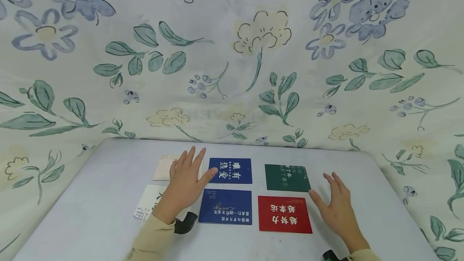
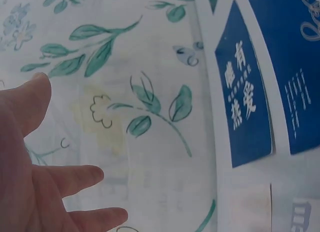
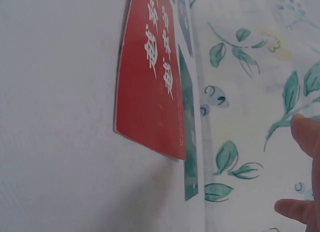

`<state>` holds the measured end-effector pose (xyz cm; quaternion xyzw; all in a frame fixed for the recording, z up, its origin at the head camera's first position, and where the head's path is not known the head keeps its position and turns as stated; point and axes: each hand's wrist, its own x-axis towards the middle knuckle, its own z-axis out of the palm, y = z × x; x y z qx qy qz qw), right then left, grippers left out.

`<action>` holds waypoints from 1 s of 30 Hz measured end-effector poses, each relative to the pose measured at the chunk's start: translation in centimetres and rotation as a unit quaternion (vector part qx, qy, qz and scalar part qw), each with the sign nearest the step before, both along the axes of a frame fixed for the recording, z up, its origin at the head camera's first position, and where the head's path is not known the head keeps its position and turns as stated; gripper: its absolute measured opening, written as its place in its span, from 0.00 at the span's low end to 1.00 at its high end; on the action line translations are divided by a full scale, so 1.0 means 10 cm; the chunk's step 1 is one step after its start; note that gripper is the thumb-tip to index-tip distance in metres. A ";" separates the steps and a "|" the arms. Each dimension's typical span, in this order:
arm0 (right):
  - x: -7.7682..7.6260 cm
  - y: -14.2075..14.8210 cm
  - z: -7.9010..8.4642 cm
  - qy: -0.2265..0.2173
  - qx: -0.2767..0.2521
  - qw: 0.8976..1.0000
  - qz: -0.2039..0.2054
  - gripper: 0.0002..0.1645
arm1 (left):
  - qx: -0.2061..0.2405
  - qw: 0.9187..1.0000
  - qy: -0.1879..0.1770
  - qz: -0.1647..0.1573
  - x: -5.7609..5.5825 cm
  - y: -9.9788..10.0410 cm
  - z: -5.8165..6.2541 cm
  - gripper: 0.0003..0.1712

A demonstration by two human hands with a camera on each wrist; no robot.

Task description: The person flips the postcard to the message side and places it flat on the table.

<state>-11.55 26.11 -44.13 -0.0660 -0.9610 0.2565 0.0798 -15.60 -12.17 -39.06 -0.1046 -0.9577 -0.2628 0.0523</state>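
My left hand (image 1: 184,186) hovers with spread fingers over the left-hand cards, partly covering a cream card (image 1: 161,168) and a white card (image 1: 148,198). Beside its thumb lies a blue card (image 1: 239,171) with white characters; a second blue card (image 1: 224,206) with silver script sits nearer the front. To the right are a dark green card (image 1: 286,178) and, in front of it, a red card (image 1: 284,214) with white characters. My right hand (image 1: 337,210) is held right of these two, fingers apart and holding nothing. The right wrist view shows the red card (image 3: 150,87) edge-on.
The cards lie in two rows on a white table (image 1: 108,160). Behind it hangs a white cloth (image 1: 224,63) printed with flowers and leaves. A black wrist strap (image 1: 186,223) shows at the left wrist, and another dark device (image 1: 330,255) at the right.
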 end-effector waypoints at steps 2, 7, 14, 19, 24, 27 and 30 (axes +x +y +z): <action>0.01 -0.01 -0.01 0.001 0.003 1.000 -0.001 0.49 | -0.001 1.000 0.001 -0.003 0.01 0.06 -0.01 0.44; 0.02 -0.04 -0.01 -0.004 0.002 1.000 -0.006 0.49 | 0.001 1.000 -0.001 -0.007 0.03 0.18 -0.04 0.44; 0.05 -0.08 -0.02 -0.034 -0.011 0.999 -0.008 0.51 | 0.003 1.000 -0.011 -0.029 0.07 0.35 -0.11 0.44; 0.06 -0.09 -0.04 -0.044 -0.014 0.999 -0.003 0.51 | 0.010 0.999 -0.009 -0.042 0.09 0.48 -0.14 0.44; 0.07 -0.10 -0.05 -0.055 -0.022 0.998 -0.003 0.51 | 0.012 0.998 -0.013 -0.054 0.12 0.58 -0.18 0.43; 0.08 -0.12 -0.05 -0.063 -0.030 0.998 -0.003 0.51 | 0.006 0.998 -0.014 -0.066 0.14 0.64 -0.21 0.43; 0.10 -0.13 -0.06 -0.068 -0.033 0.997 -0.001 0.50 | 0.009 0.997 -0.020 -0.076 0.16 0.70 -0.22 0.43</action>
